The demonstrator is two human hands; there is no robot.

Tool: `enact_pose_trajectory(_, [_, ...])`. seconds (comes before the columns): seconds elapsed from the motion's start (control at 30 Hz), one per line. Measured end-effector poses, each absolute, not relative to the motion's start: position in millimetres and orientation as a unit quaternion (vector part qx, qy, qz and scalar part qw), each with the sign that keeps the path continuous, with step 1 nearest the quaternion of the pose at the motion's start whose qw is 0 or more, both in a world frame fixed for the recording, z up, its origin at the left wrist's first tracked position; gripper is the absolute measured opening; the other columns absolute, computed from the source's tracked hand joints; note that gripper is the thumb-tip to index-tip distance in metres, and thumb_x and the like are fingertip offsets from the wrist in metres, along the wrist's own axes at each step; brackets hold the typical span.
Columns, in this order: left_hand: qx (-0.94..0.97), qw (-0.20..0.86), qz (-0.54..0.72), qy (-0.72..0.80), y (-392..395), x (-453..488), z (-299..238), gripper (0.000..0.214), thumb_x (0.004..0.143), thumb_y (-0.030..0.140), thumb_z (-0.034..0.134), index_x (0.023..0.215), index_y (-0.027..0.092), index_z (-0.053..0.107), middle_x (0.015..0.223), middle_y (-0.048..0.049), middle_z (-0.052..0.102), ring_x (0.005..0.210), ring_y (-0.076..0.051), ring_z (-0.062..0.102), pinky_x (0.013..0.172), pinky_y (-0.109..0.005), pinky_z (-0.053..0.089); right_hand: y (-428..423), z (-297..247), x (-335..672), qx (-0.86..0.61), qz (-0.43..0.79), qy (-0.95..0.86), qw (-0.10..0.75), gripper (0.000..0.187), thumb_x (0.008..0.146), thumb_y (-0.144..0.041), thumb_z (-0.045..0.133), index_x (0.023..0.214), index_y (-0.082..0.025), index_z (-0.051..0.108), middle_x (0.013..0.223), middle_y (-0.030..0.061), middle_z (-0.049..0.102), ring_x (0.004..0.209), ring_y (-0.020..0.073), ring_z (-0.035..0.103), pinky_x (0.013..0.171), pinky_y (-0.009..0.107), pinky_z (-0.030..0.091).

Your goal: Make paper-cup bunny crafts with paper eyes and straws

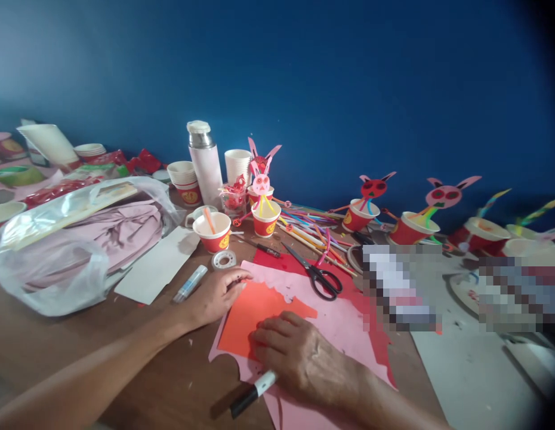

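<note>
An orange sheet of paper (pixel 255 304) lies on a larger pink sheet (pixel 349 325) with ragged cut edges. At the orange sheet's upper left corner is my left hand (pixel 215 295), its thumb and fingers closed on the edge. My right hand (pixel 299 352) rests on the lower part of the orange sheet, fingers curled. A black-and-white marker (pixel 255 394) sticks out to the left from under that hand, its black end over the table. Black-handled scissors (pixel 320 278) lie spread on the pink sheet, above my right hand.
Left are a clear plastic bag (pixel 58 298), white card (pixel 159 263), glue stick (pixel 190 283) and tape roll (pixel 224 259). Behind stand a thermos (pixel 206 170), a paper cup (pixel 212 232) and rabbit-faced cup figures (pixel 266 218). Pipe cleaners (pixel 313 224) lie near the blue wall (pixel 304 89).
</note>
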State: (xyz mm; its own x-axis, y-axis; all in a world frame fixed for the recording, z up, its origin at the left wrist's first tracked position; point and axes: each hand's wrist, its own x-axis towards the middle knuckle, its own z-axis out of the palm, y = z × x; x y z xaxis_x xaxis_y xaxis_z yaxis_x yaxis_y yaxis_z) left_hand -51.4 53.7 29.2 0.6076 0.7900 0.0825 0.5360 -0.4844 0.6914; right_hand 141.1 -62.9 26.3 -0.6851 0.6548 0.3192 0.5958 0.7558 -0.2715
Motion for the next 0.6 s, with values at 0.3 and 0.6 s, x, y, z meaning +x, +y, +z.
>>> enact_pose_trajectory(0.3, [0.838,0.218,0.3,0.4,57,-69,62,0.024,0.088,0.028,0.046,0.098,0.016,0.065,0.1,-0.0069,0.068,0.081,-0.016,0.064,0.074,-0.025,0.051,-63,21,139,-0.343,0.071,-0.91,0.221,0.012,0.091,-0.023,0.05,0.094,-0.019,0.062,0.095,0.0075,0.068,0.091,0.0171,0.061,0.075,0.027,0.045])
enact_pose_trajectory(0.6, [0.754,0.193,0.252,0.576,52,-122,91,0.029,0.082,0.041,0.048,0.07,0.019,0.064,0.064,0.0,0.067,0.055,-0.016,0.059,0.05,-0.024,0.043,-64,20,139,-0.338,0.072,-0.912,0.221,0.01,0.089,-0.023,0.053,0.093,-0.018,0.061,0.094,0.0085,0.067,0.093,0.0188,0.06,0.077,0.029,0.045])
